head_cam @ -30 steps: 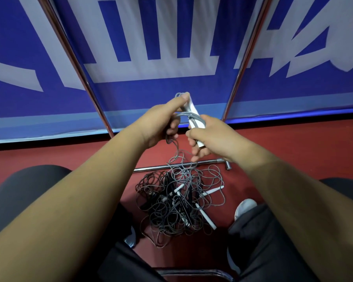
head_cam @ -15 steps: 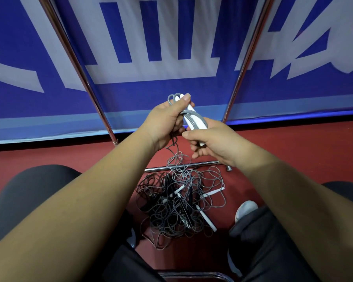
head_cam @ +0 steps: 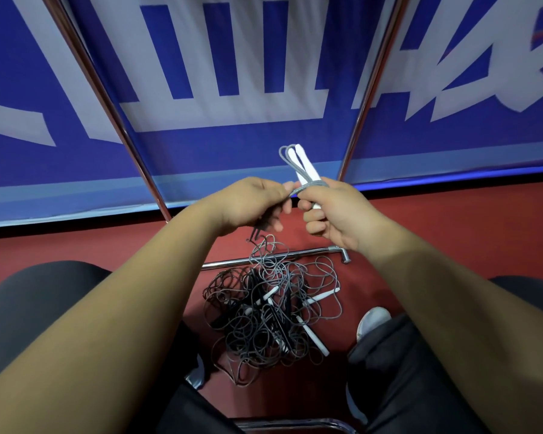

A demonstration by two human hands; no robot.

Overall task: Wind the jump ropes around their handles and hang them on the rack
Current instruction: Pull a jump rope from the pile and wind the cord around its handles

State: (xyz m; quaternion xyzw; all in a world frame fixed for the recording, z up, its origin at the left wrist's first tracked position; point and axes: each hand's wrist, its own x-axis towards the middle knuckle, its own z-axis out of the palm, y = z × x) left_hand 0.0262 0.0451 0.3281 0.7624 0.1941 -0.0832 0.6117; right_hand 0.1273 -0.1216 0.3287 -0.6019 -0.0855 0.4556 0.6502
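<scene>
Grips two white handles (head_cam: 304,166) together in the right hand (head_cam: 336,214), raised above the knees. Pinches the grey cord (head_cam: 311,184) in the left hand (head_cam: 251,205), with a few turns wrapped on. Leaves a tangled pile of jump ropes (head_cam: 270,311) on the red floor (head_cam: 452,230). Looks early in the task: shows nothing hung on the chrome rack frame (head_cam: 137,158).

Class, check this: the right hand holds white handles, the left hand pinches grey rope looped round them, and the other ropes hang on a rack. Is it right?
No. The head view shows the other ropes lying in a tangle on the floor, not hanging. The rest holds: the right hand holds the white handles and the left hand pinches grey rope looped round them.
</scene>
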